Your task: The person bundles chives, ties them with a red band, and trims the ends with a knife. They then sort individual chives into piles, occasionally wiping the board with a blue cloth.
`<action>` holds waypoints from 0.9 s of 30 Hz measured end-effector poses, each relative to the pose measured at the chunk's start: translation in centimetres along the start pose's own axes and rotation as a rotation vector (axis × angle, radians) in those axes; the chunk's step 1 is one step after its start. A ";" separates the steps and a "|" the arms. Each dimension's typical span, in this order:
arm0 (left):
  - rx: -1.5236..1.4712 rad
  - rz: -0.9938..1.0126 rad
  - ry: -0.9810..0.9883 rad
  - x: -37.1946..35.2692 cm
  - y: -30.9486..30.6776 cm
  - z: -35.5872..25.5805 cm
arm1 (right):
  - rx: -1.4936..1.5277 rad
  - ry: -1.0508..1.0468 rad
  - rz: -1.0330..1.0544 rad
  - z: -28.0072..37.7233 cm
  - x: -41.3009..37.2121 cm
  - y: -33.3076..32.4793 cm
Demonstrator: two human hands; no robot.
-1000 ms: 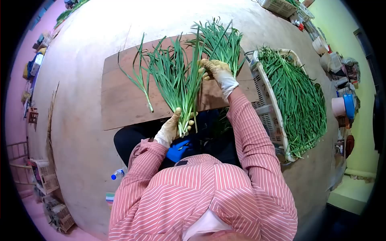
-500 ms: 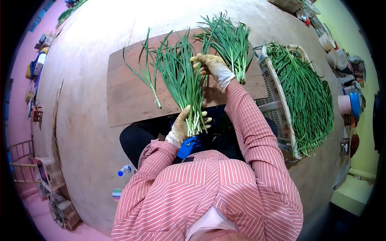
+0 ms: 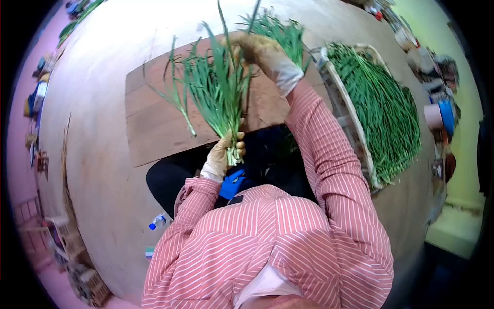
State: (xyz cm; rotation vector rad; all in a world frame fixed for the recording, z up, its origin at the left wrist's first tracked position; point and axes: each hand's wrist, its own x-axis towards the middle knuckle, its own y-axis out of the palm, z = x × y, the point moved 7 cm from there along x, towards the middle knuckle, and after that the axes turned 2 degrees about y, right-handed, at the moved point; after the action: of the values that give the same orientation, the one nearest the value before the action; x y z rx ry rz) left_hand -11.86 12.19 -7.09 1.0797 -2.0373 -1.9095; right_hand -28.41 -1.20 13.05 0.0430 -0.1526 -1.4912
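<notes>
My left hand [image 3: 221, 155], in a pale work glove, is closed around the white stem ends of a bunch of garlic chives [image 3: 210, 98]. The bunch fans out away from me over a brown board [image 3: 154, 126]. My right hand [image 3: 265, 55], gloved too, is at the upper leaves on the bunch's right side. Long blades run past its fingers, which are smeared by motion, so I cannot tell whether they grip any. A few loose chives [image 3: 181, 105] lie on the board to the left. Another chive bunch [image 3: 288, 38] lies beyond my right hand, partly hidden by it.
A pale plastic crate [image 3: 355, 116] heaped with chives [image 3: 378, 108] stands right of the board. A blue-capped bottle [image 3: 158, 222] is on the floor at my left. Dry stalks [image 3: 66, 159] lie farther left. Containers, including a blue basin [image 3: 446, 117], line the right wall.
My right hand has moved up and left across the leaf tips. The left hand keeps its hold on the stems. The whole view has shifted slightly.
</notes>
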 end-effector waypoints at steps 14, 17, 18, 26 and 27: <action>0.225 -0.078 0.010 0.1 -1.4 -0.6 | -1.482 0.045 -0.452 13.0 -28.1 -14.5; 0.237 -0.190 0.093 -0.5 0.0 -0.6 | -1.462 0.583 -0.597 3.2 -35.9 -21.7; 0.146 -0.129 0.039 -0.2 0.0 -0.4 | -1.760 0.943 -0.537 0.6 -38.0 -22.6; 0.160 0.010 0.139 0.3 6.0 0.3 | -0.926 0.185 -0.199 -3.4 -21.1 -0.2; 0.200 0.005 0.119 0.2 6.7 0.2 | -0.994 0.136 -0.153 -4.1 -19.3 1.4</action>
State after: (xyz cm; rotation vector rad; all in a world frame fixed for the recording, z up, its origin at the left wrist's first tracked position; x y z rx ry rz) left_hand -14.78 11.79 -1.07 1.1986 -2.1968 -1.6228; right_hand -27.85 17.82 7.73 -0.6530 0.7203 -1.5680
